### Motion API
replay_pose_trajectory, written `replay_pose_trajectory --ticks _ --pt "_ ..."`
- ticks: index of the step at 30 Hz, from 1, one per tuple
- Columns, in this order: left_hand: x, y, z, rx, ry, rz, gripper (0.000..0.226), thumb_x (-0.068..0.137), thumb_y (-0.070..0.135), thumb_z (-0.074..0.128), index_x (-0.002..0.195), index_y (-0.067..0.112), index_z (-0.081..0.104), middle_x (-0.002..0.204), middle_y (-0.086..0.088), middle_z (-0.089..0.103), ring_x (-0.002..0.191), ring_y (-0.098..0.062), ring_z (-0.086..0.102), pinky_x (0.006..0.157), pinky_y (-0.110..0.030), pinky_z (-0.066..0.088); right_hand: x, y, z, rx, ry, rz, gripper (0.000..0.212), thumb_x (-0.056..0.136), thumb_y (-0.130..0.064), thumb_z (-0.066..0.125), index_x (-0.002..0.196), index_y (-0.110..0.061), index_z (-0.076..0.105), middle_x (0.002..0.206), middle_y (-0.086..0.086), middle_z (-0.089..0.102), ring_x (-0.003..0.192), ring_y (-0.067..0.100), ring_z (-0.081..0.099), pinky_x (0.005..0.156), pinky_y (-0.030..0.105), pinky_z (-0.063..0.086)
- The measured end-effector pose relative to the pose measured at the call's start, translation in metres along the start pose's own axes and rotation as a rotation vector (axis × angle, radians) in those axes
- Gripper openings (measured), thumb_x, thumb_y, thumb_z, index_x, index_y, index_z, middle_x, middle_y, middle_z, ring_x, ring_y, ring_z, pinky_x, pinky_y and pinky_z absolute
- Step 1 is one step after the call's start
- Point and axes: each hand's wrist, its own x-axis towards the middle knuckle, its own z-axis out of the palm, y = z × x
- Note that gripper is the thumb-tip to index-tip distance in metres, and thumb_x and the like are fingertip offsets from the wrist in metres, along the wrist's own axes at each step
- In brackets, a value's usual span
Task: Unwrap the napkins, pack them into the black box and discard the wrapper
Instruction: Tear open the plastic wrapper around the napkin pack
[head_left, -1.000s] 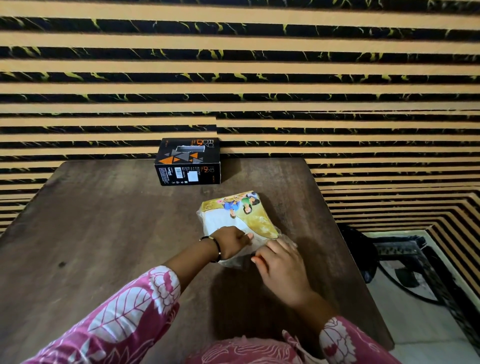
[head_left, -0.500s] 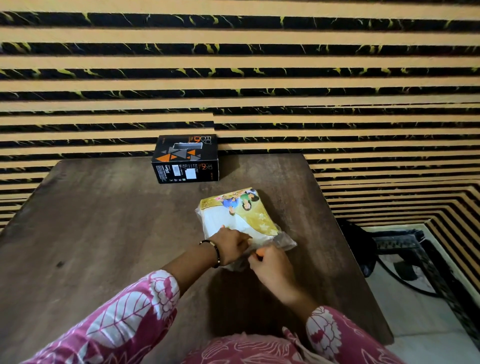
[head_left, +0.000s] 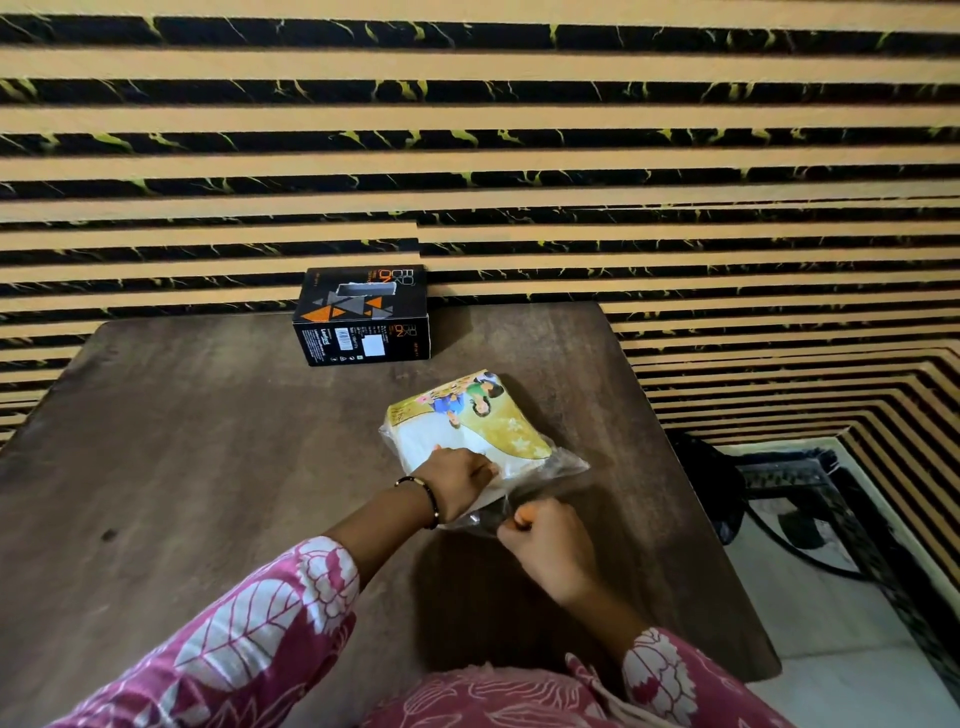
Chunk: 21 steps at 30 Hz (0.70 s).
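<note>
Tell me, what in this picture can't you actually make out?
- Head view: small print on the black box, too small to read.
- Whether the wrapper is torn open yet; the left hand and right hand cover its near end.
- How many napkins are inside; only the top of the stack shows.
- Inside of the box, hidden by its walls.
- Dark object on the floor right of the table, partly hidden by the table's edge.

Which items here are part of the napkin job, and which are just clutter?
Job:
- napkin pack, clear wrapper on
- black box
- left hand pressing the pack
- right hand pinching the wrapper's end

Lying about:
- dark stand with cable on the floor, right of the table
</note>
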Motion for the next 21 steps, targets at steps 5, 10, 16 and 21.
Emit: replay_pose_trajectory --ticks 5,10,16,21 --pt "0.005 -0.001 -0.006 -0.098 0.193 -0.033 0.04 0.098 0.027 0.031 0.108 0.011 0.066 0.117 -0.013 0.066 0.11 -0.032 0.056 0.099 -0.038 0.04 -0.009 0.01 0.0 0.082 -0.047 0.083 0.034 0.078 -0.029 0.062 0.048 -0.019 0.052 0.049 -0.003 0.054 0.053 0.012 0.057 0.054 0.026 0.045" --pt "-0.001 0.0 -0.005 -0.018 0.109 0.033 0.046 0.095 0.039 0.031 0.107 0.009 0.065 0.113 -0.013 0.068 0.105 -0.033 0.058 0.094 -0.039 0.043 -0.013 0.016 -0.007 0.187 -0.031 0.109 0.047 0.085 -0.039 0.057 0.042 -0.017 0.055 0.031 -0.003 0.05 0.036 0.006 0.049 0.051 0.024 0.042" --pt "-0.009 0.013 0.0 -0.044 0.167 0.068 0.039 0.099 0.032 0.031 0.114 0.014 0.062 0.114 -0.015 0.067 0.105 -0.033 0.058 0.087 -0.035 0.045 -0.014 -0.006 -0.021 0.515 0.216 -0.179 0.019 0.089 -0.02 0.056 0.075 -0.011 0.066 0.06 -0.005 0.06 0.053 0.004 0.054 0.053 0.016 0.043" --pt "-0.014 0.022 0.0 -0.059 0.223 0.065 0.041 0.099 0.032 0.031 0.116 0.011 0.061 0.116 -0.016 0.066 0.107 -0.033 0.058 0.089 -0.037 0.046 0.001 0.003 -0.015 0.087 -0.1 -0.082 0.016 0.091 -0.019 0.05 0.102 -0.016 0.062 0.095 0.0 0.065 0.086 0.013 0.06 0.071 0.017 0.044"
